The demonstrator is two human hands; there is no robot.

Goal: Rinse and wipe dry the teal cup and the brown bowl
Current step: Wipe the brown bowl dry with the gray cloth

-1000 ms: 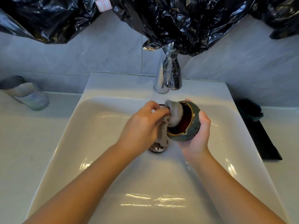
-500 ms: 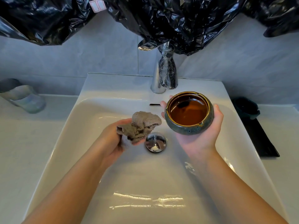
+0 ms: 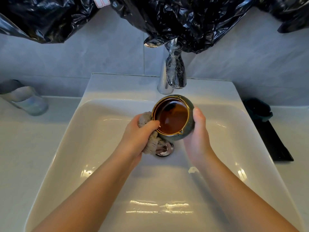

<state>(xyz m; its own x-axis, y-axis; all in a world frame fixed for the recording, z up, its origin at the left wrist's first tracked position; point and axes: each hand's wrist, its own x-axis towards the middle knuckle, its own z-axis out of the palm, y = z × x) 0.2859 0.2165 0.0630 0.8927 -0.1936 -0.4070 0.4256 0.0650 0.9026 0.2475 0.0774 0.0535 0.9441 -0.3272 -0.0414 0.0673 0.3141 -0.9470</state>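
Observation:
The brown bowl (image 3: 172,118), glossy amber inside and speckled green-grey outside, is held tilted toward me over the white sink (image 3: 103,148). My right hand (image 3: 198,131) grips its right side, thumb up along the wall. My left hand (image 3: 142,133) holds a crumpled grey cloth (image 3: 150,143) against the bowl's left and lower outside, with the thumb on the rim. The teal cup (image 3: 258,109) sits on the counter at the right, on the far end of a black tray.
A chrome tap (image 3: 173,71) stands just behind the bowl, with no water running. The chrome drain plug (image 3: 164,150) lies under the cloth. A clear glass tumbler (image 3: 25,100) stands on the left counter. A black tray (image 3: 274,143) lies right of the sink. Black plastic sheeting (image 3: 184,19) hangs above.
The left hand has brought the cloth from apart in the basin back against the bowl's outer left side. The right hand has tilted the bowl toward me.

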